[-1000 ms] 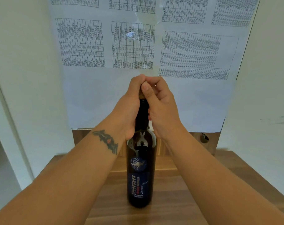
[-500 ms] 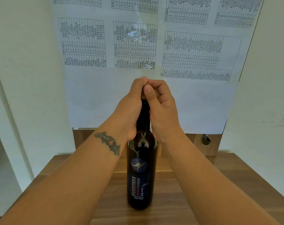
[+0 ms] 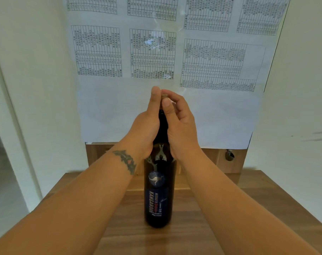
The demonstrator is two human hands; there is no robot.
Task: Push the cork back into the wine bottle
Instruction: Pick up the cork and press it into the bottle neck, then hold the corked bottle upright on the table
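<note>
Cork (image 3: 164, 94) is seen as a small pale sliver at the very top of the wine bottle (image 3: 158, 192), pinched between the fingertips of both hands, so that most of it is hidden and how deep it sits in the mouth cannot be told. The bottle is stood upright on the wooden table (image 3: 248, 208), close to the middle of the view, with its dark neck rising toward 12 o'clock. The left hand (image 3: 147, 126) is wrapped closed around the neck from the 9 o'clock side, its thumb raised against the cork. The right hand (image 3: 180, 124) is curled in from the 3 o'clock side, its thumb laid along the neck just below the cork and its fingers folded over the far side; both hands are closed, none of the fingers being spread. The step in hand is judged to be the seating of the cork. For this to be done well, the cork should be kept in line with the neck, not tilted, and the neck should be held steady by the left hand while force is sent straight down toward the base at 6 o'clock. A slight twist may help. Sideways force should be avoided, since the tall bottle could be tipped toward the papered wall (image 3: 202, 115) behind.
</note>
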